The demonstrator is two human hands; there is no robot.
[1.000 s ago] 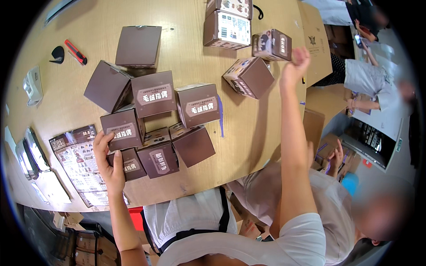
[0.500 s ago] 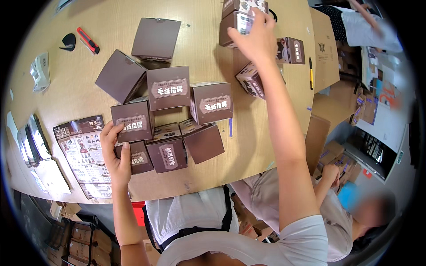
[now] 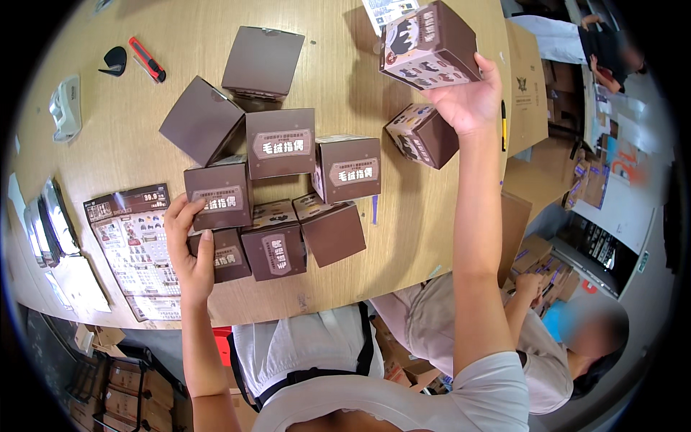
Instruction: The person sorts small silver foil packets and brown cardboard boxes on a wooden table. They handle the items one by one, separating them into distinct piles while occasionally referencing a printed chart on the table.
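Observation:
My right hand (image 3: 468,97) holds up a brown cardboard box (image 3: 432,47) with pale printed sides at the far right of the table. Its palm and thumb are against the near right side; most fingers are hidden beneath. At the left, my left hand (image 3: 188,248) is closed around the outer side of a box pile. The fingertips touch an upper brown box (image 3: 219,201), while the thumb lies on a lower box (image 3: 225,261). Several similar boxes, among them a middle one (image 3: 281,147) and a front one (image 3: 273,252), stand beside and behind it, some tilted.
Another box (image 3: 423,135) stands below my right hand. A printed sheet (image 3: 137,252) lies by my left hand. Further back are a red utility knife (image 3: 147,59), a black cutter (image 3: 113,61) and a white tape dispenser (image 3: 65,108). A person (image 3: 554,353) sits at the right.
My right hand has lifted a box from the far right group and turned its palm upward beneath it. My left hand stays on the pile. The view has shifted slightly.

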